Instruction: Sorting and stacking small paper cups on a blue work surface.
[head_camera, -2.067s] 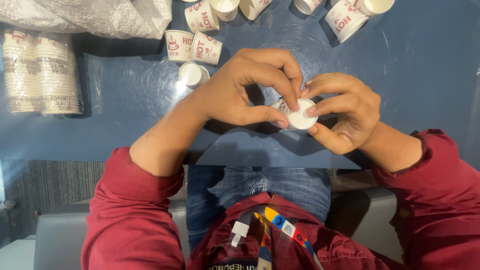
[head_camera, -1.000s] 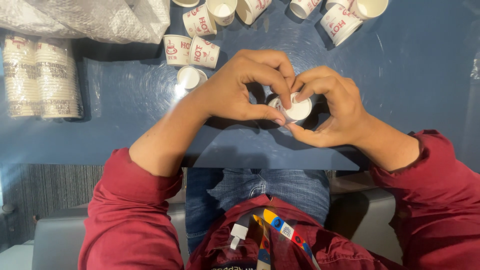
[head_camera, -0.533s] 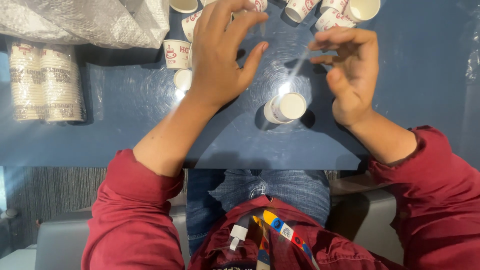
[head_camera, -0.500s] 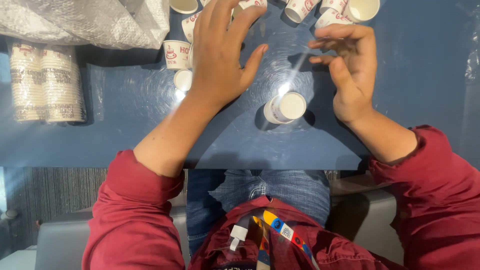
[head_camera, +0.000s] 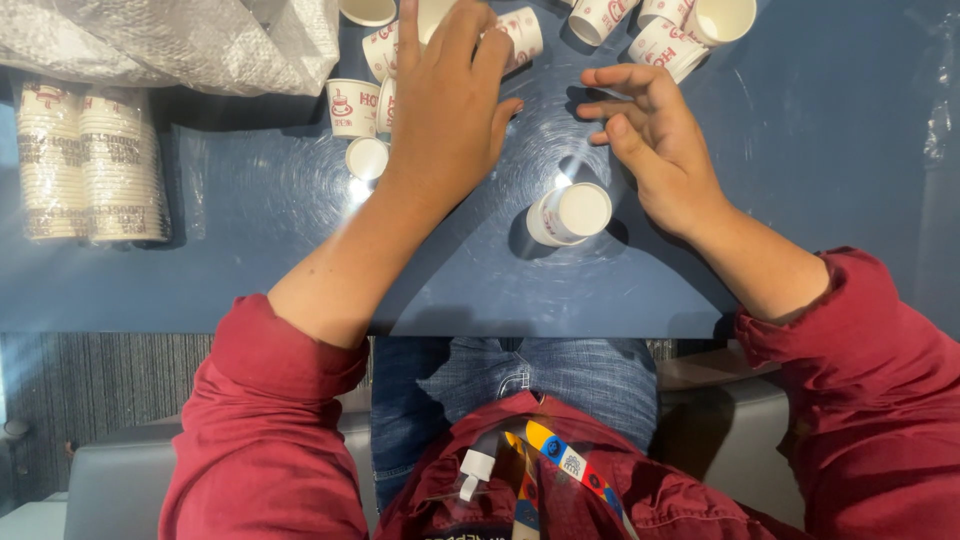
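A small white paper cup with red print (head_camera: 568, 214) stands upside down on the glossy blue table (head_camera: 820, 170), with neither hand on it. My left hand (head_camera: 447, 100) stretches flat toward several loose paper cups (head_camera: 352, 106) at the far edge, its fingers spread and lying over some of them. My right hand (head_camera: 655, 140) hovers just right of the upside-down cup, fingers apart and slightly curled, pointing at more cups (head_camera: 668, 42) at the top. Both hands hold nothing.
Two stacks of nested paper cups (head_camera: 90, 165) lie on their sides at the left. A crumpled clear plastic bag (head_camera: 170, 40) sits at the top left. Another upside-down cup (head_camera: 367, 157) stands beside my left wrist. The table's near edge runs above my lap.
Both hands were closed around the cup together; they let go, left it standing upside down on the table, and moved away toward the loose cups at the far edge.
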